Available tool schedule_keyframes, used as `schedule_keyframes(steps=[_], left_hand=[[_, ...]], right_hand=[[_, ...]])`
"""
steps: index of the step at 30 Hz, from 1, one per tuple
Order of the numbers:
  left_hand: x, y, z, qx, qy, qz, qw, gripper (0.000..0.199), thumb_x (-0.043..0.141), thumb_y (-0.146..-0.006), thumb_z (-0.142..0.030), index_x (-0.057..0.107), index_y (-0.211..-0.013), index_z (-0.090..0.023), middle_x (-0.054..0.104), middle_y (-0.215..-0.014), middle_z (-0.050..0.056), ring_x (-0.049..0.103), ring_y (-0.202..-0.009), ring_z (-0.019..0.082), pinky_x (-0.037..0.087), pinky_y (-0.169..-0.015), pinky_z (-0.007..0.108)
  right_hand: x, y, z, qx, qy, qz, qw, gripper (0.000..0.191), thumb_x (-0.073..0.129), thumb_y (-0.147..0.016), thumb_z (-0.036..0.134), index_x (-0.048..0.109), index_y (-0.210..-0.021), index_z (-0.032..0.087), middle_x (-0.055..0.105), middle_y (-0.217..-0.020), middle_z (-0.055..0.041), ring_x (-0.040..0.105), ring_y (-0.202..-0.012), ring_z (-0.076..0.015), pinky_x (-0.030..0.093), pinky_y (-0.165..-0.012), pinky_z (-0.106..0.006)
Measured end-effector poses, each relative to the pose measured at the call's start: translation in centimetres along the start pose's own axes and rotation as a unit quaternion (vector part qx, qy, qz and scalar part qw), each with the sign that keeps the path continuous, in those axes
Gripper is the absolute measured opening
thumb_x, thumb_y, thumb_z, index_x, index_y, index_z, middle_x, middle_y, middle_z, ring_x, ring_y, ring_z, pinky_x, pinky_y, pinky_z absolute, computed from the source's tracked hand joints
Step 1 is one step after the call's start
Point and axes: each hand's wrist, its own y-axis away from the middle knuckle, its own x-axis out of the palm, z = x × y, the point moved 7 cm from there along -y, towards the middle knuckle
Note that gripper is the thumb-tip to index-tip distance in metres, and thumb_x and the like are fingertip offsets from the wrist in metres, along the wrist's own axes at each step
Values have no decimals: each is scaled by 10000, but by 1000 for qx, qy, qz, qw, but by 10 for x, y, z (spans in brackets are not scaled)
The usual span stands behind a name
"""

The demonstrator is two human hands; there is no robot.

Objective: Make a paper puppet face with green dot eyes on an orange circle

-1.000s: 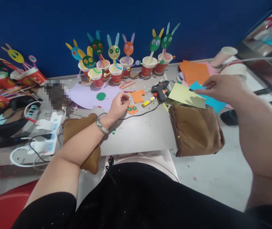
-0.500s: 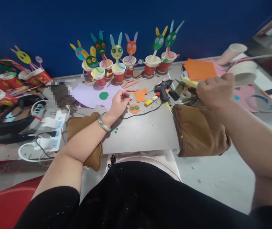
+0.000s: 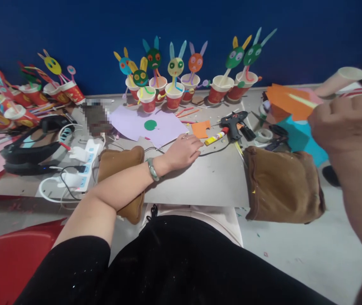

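Observation:
My left hand [image 3: 183, 153] lies palm down on the table with fingers stretched out, covering the spot of the orange paper face. A yellow glue stick with a red cap [image 3: 216, 137] lies just beyond its fingertips, and a cut orange paper piece [image 3: 201, 129] is behind. At the far right, my right hand [image 3: 347, 123] is closed and slightly blurred. From its fingers a pale yellow paper strip [image 3: 301, 100] sticks out over orange paper [image 3: 277, 103]. Blue paper [image 3: 301, 137] lies beside that hand.
A black glue gun [image 3: 234, 125] and tape roll [image 3: 263, 135] lie mid-table. Red paper cups [image 3: 174, 101] with paper rabbit figures line the back. Lilac paper [image 3: 126, 123] carries a green circle [image 3: 150, 125]. Brown cloth pads [image 3: 284, 186] flank the front edge; a power strip [image 3: 90, 163] is left.
My left hand has gone from a pinch above the table to flat over the orange face. My right hand moved right with the pale yellow strip, and blue paper has come into sight.

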Motion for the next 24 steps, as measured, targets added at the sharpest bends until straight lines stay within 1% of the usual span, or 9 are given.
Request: schedule_keyframes(steps=[3,6,8,10,13,16,18,20,24], left_hand=[[-1,3,-8,18,-48,29,998,382,546,-1085,-326,688,-1368,-113,715,-1435,187,618,-1393,323,388,-1235,496],[-2,5,-9,25,-49,50,997,441,580,-1083,-359,647,-1452,-126,703,-1459,179,610,-1408,309,367,-1246,477],[-2,5,-8,25,-45,62,997,455,595,-1076,-359,635,-1469,-133,707,-1450,175,605,-1414,306,359,-1246,472],[-2,5,-7,25,-44,67,996,447,603,-1069,-360,641,-1456,-140,715,-1432,174,610,-1401,309,364,-1230,473],[-2,5,-6,21,-38,73,996,406,597,-1063,-363,661,-1402,-149,740,-1369,170,643,-1329,308,376,-1190,478],[-3,4,-2,9,-27,83,996,334,566,-1067,-354,701,-1292,-149,755,-1328,168,660,-1289,313,375,-1163,491],[-3,4,-1,3,-19,84,996,306,537,-1069,-342,723,-1220,-153,760,-1322,169,664,-1280,317,376,-1146,500],[-2,4,1,1,-13,79,997,295,518,-1062,-328,738,-1164,-160,773,-1288,164,674,-1257,315,380,-1134,505],[-2,3,7,-20,11,40,999,295,512,-1029,-285,753,-1148,-163,798,-1217,144,708,-1186,295,403,-1118,491]], right_hand=[[20,6,15,-60,85,75,992,587,256,-1086,109,818,-942,20,738,-1184,-367,633,-1330,-343,290,-817,-573],[42,11,19,-84,95,158,979,376,455,-1037,81,819,-946,45,777,-1162,-314,693,-1202,-275,310,-873,-510],[53,12,17,-81,87,204,972,283,564,-1022,153,817,-917,82,808,-1119,-271,720,-1088,-253,325,-870,-469],[57,9,11,-66,74,234,967,262,635,-1015,287,826,-958,117,825,-1126,-245,721,-1040,-270,347,-861,-447],[52,2,5,-33,45,236,970,341,646,-1002,409,828,-1134,152,822,-1212,-228,712,-1073,-315,395,-862,-440],[40,-3,11,-10,-9,220,975,386,601,-1003,390,814,-1211,144,823,-1212,-220,713,-1061,-333,436,-832,-429],[34,-2,26,-20,-67,218,973,355,610,-987,370,828,-1169,156,840,-1141,-187,718,-997,-301,454,-796,-393],[33,3,47,-47,-116,229,965,301,648,-973,376,844,-1096,184,851,-1034,-121,712,-910,-233,466,-779,-338],[39,18,91,-79,-166,250,951,254,772,-901,433,842,-906,189,811,-833,-51,618,-727,-155,440,-719,-300]])
